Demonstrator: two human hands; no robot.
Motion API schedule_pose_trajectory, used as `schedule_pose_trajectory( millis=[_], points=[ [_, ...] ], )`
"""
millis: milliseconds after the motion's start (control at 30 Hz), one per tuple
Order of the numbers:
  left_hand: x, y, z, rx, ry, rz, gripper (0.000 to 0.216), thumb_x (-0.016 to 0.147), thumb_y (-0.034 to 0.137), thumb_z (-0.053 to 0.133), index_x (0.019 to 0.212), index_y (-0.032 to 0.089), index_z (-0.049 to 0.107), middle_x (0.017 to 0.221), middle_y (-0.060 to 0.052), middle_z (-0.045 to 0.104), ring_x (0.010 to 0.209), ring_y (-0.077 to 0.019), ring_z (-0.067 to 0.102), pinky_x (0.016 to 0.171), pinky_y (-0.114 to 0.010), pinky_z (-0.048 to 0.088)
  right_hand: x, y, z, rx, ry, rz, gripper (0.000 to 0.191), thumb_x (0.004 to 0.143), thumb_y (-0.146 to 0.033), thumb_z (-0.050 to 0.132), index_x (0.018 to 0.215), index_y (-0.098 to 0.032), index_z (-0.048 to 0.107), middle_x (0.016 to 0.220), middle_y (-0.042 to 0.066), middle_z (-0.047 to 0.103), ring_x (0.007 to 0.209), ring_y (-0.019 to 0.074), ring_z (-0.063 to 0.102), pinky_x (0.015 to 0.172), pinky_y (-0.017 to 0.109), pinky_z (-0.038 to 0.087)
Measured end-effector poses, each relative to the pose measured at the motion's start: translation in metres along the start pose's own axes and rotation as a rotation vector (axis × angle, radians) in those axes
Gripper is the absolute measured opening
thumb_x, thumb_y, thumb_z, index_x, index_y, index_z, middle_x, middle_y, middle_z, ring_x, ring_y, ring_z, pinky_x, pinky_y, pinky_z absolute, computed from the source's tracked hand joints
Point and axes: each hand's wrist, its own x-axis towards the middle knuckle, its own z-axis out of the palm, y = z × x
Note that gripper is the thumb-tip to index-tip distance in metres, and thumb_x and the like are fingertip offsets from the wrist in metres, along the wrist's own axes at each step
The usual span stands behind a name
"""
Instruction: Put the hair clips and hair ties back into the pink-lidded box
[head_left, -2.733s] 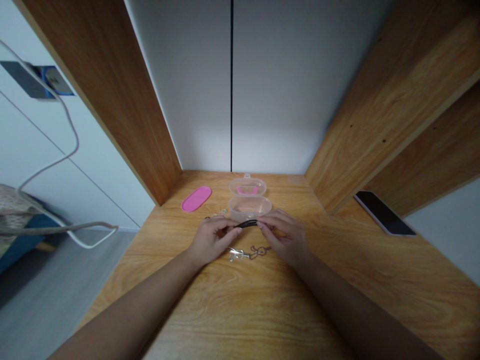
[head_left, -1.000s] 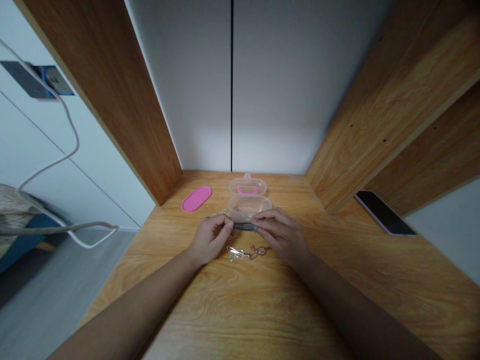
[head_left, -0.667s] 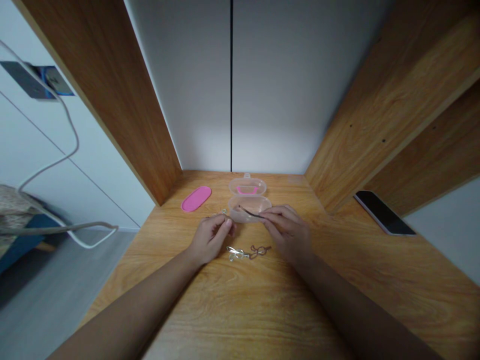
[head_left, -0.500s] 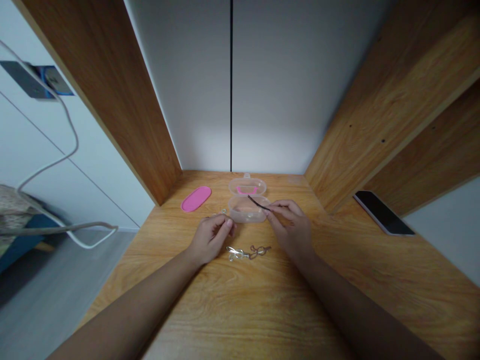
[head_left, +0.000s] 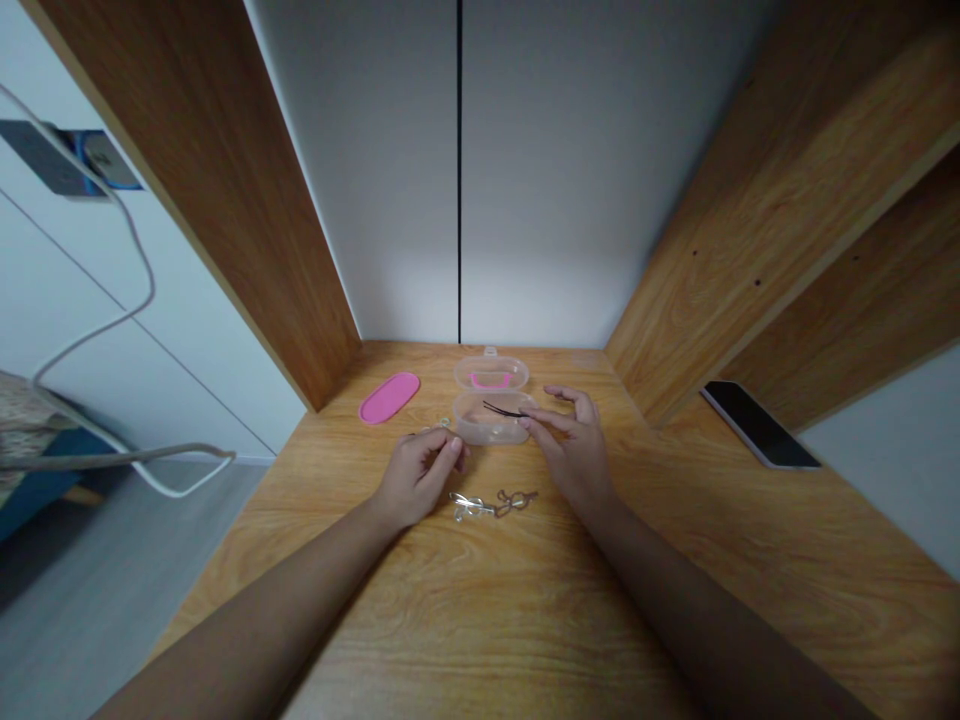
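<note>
In the middle of the wooden tabletop stands a clear plastic box (head_left: pixel 491 433) with its lid (head_left: pixel 480 368) tipped back. A thin black hairpin (head_left: pixel 501 410) slants over the box's opening, its two prongs slightly apart and pointing left. My right hand (head_left: pixel 574 445) pinches its right end at the box's right rim. Beside the left side of the box, my left hand (head_left: pixel 420 475) is closed, thumb against fingers; what it holds, if anything, is hidden. Between my hands, nearer me, lie a silvery hair clip (head_left: pixel 471 506) and a brownish hair clip (head_left: pixel 515 502) with looped outlines.
A pink oval plate (head_left: pixel 389 398) lies left of the box. Small pale pieces (head_left: pixel 444 423) sit behind my left hand. At right, a dark phone (head_left: pixel 761 424) rests by a wooden upright (head_left: pixel 701 290). A white cable (head_left: pixel 142 300) hangs at left.
My right hand has moved the hairpin slightly left and down over the box, and its two prongs now show apart. Some right fingers have lifted and spread. My left hand stays put.
</note>
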Motion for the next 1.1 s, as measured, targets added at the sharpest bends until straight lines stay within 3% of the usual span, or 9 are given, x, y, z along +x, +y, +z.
schedule_pose_trajectory(
  millis=[233,333,400,467,567,700,833,1100],
  points=[
    [0.003,0.000,-0.001,0.166,-0.093,0.115,0.029,0.096,0.029,0.052,0.076,0.016,0.068,0.069,-0.004,0.067,0.066,-0.0147,0.060,0.068,-0.028,0.044,0.001,0.000,-0.004,0.019,0.026,-0.033,0.019,0.091,-0.035,0.064,0.101,-0.028,0.079,0.124,0.009,0.062,0.117,0.0278,0.056,0.103,0.051,0.044],
    [0.004,0.003,-0.001,0.215,-0.247,0.227,0.016,0.090,0.031,0.061,0.086,0.018,0.070,0.080,-0.006,0.071,0.078,-0.0185,0.063,0.076,-0.032,0.047,0.003,-0.008,-0.011,0.046,0.070,-0.053,0.021,0.095,-0.032,0.059,0.101,-0.024,0.078,0.112,0.010,0.064,0.109,0.0251,0.060,0.098,0.045,0.047],
    [0.004,0.005,-0.002,0.237,-0.356,0.274,0.018,0.084,0.034,0.067,0.094,0.019,0.070,0.089,-0.006,0.073,0.087,-0.0210,0.064,0.082,-0.034,0.048,0.003,-0.013,-0.017,0.065,0.070,-0.113,0.021,0.095,-0.030,0.058,0.094,-0.022,0.077,0.096,0.008,0.064,0.094,0.0219,0.062,0.086,0.039,0.050],
    [0.004,0.007,-0.003,0.255,-0.416,0.285,0.023,0.080,0.036,0.070,0.096,0.019,0.069,0.093,-0.006,0.072,0.091,-0.0222,0.064,0.084,-0.035,0.048,0.003,-0.015,-0.024,0.122,-0.095,-0.250,0.020,0.095,-0.027,0.056,0.090,-0.021,0.075,0.083,0.005,0.065,0.080,0.0182,0.063,0.072,0.032,0.049],
    [0.004,0.008,-0.003,0.266,-0.459,0.291,0.017,0.078,0.035,0.071,0.086,0.020,0.069,0.090,-0.006,0.069,0.089,-0.0213,0.063,0.082,-0.033,0.049,0.001,-0.016,-0.031,0.067,-0.456,-0.498,0.016,0.093,-0.030,0.060,0.086,-0.022,0.073,0.076,0.002,0.069,0.070,0.0154,0.062,0.065,0.028,0.046],
    [0.004,0.007,-0.001,0.243,-0.476,0.295,0.009,0.079,0.029,0.069,0.078,0.020,0.067,0.084,-0.005,0.068,0.084,-0.0191,0.062,0.078,-0.031,0.048,-0.001,-0.019,-0.033,-0.071,-0.757,-0.507,0.024,0.084,-0.046,0.070,0.095,-0.024,0.074,0.084,0.004,0.072,0.076,0.0180,0.066,0.068,0.029,0.047],
    [0.003,0.005,0.001,0.196,-0.444,0.303,0.007,0.078,0.025,0.069,0.077,0.020,0.064,0.082,-0.004,0.070,0.080,-0.0183,0.064,0.077,-0.031,0.049,-0.002,-0.023,-0.032,-0.049,-0.856,-0.447,0.032,0.081,-0.045,0.073,0.104,-0.023,0.073,0.093,0.005,0.072,0.084,0.0201,0.067,0.074,0.031,0.049],
    [0.001,-0.001,0.000,0.215,-0.358,0.227,0.019,0.091,0.036,0.064,0.087,0.019,0.067,0.071,-0.002,0.069,0.063,-0.0126,0.062,0.060,-0.023,0.044,-0.003,-0.027,-0.030,0.011,-0.881,-0.405,0.011,0.082,-0.026,0.067,0.091,-0.021,0.071,0.088,0.004,0.070,0.081,0.0186,0.065,0.074,0.030,0.050]
  ],
)
